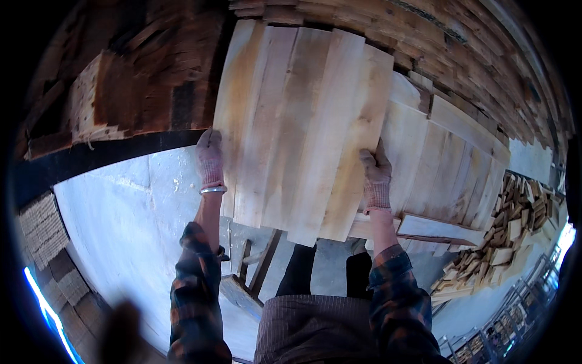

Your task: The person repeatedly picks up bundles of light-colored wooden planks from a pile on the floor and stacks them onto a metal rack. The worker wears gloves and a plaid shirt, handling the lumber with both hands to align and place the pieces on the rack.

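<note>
Several pale wooden boards [306,130] lie side by side in a row in front of me, their near ends uneven. At the row's left edge, my left hand [210,159] in a knitted work glove is closed against the outermost board. Opposite it, my gloved right hand [377,173] grips the right edge, its thumb resting on the upper face. The boards sit between both hands. Their undersides and whatever supports them are hidden.
A second layer of pale boards [445,161] lies to the right. Stacked timber [473,54] rises along the far side, with dark rough wood [151,91] at far left. Loose wood offcuts [503,242] are heaped at right. A wooden stand [254,267] is near my legs.
</note>
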### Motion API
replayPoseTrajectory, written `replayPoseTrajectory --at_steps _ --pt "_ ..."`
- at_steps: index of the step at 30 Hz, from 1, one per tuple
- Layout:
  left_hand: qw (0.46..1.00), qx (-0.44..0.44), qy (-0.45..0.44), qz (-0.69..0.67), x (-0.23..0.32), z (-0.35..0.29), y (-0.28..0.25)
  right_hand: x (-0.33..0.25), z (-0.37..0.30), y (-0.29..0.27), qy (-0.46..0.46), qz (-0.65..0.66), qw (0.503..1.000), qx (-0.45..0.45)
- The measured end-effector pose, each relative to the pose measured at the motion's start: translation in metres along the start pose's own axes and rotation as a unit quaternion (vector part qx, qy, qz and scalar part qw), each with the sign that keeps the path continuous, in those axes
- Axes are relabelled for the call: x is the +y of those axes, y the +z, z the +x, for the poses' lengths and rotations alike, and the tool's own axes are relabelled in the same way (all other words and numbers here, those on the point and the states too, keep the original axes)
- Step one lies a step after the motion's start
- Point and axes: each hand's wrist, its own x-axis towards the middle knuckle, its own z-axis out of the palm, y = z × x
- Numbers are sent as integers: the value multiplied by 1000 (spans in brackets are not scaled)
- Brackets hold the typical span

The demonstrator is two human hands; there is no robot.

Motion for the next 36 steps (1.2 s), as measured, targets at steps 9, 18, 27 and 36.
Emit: replayPoseTrajectory --at_steps 9,18,27,36 --pt "994 -62 88 4 -20 8 -10 -32 -11 -7 -5 -310 950 -32" --pt "998 9 11 64 0 -17 10 -9 -34 -18 103 -352 930 -25" --pt "976 -7 134 174 3 -41 0 -18 -28 -34 17 -349 936 -50" --pt "939 -235 -248 -30 -80 -230 -13 -39 -33 5 102 -339 931 -83"
